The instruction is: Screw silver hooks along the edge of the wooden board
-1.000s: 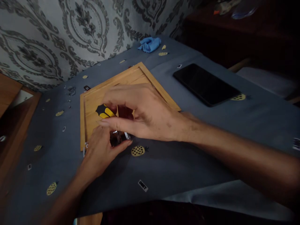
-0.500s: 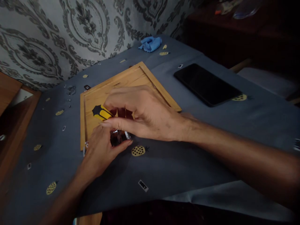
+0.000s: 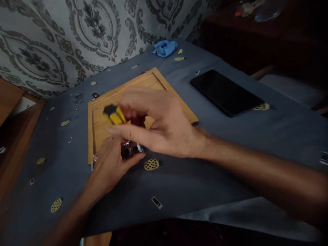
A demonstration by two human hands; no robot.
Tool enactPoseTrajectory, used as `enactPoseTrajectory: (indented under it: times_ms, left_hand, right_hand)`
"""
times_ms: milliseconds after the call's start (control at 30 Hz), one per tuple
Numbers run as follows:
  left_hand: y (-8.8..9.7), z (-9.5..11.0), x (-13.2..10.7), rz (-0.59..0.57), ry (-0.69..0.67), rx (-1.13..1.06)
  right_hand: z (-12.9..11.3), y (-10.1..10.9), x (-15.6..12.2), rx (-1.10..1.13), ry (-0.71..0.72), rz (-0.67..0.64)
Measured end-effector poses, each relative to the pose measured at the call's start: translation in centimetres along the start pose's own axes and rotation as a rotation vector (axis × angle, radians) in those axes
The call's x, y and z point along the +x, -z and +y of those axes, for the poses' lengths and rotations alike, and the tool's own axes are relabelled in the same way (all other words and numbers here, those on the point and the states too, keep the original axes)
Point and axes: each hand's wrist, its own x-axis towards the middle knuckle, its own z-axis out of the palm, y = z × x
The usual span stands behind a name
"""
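My right hand (image 3: pixel 164 124), smeared by motion, is closed on a screwdriver with a yellow and black handle (image 3: pixel 115 114). The handle's end sticks out at the left between thumb and fingers, and the tip is hidden behind the hands. Below it, my left hand (image 3: pixel 110 160) grips a small dark object with shiny metal parts (image 3: pixel 129 150) between thumb and fingers. What exactly this object is, I cannot make out. Both hands are over the near edge of a wooden board (image 3: pixel 138 85) with a raised rim.
A black phone (image 3: pixel 227 92) lies right of the board. Crumpled blue cloth or glove (image 3: pixel 164 48) sits at the back. Small shiny metal pieces (image 3: pixel 78 99) and a dark clip-like piece (image 3: pixel 95 96) lie left of and behind the board. The patterned tablecloth (image 3: pixel 194 184) spreads all around.
My right hand has lifted and turned slightly, tilting the screwdriver handle, which has moved up and a little to the right. My left hand stays in place.
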Motion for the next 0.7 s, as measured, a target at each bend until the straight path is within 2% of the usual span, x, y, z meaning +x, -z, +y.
enactPoseTrajectory:
  times_ms: [67, 100, 133, 267, 400, 700]
  left_hand:
    - [0.1, 0.2, 0.1, -0.027, 0.000, -0.032]
    - [0.2, 0.2, 0.1, -0.035, 0.001, -0.053]
    - [0.3, 0.3, 0.2, -0.037, 0.005, -0.073]
    - [0.4, 0.5, 0.4, -0.024, 0.008, -0.097]
    - [0.4, 0.6, 0.4, -0.018, -0.046, -0.084]
    - [0.4, 0.6, 0.3, -0.003, -0.063, -0.064]
  right_hand:
    - [-0.6, 0.4, 0.4, 0.004, 0.006, 0.180]
    - [-0.7, 0.6, 0.5, -0.023, 0.033, 0.236]
    - [-0.7, 0.8, 0.6, -0.058, 0.022, 0.234]
    - [0.0, 0.7, 0.3, -0.125, -0.039, 0.088]
    - [0.5, 0.3, -0.1, -0.296, -0.040, -0.066]
    - [1.1, -0.1, -0.5, -0.235, -0.002, -0.068]
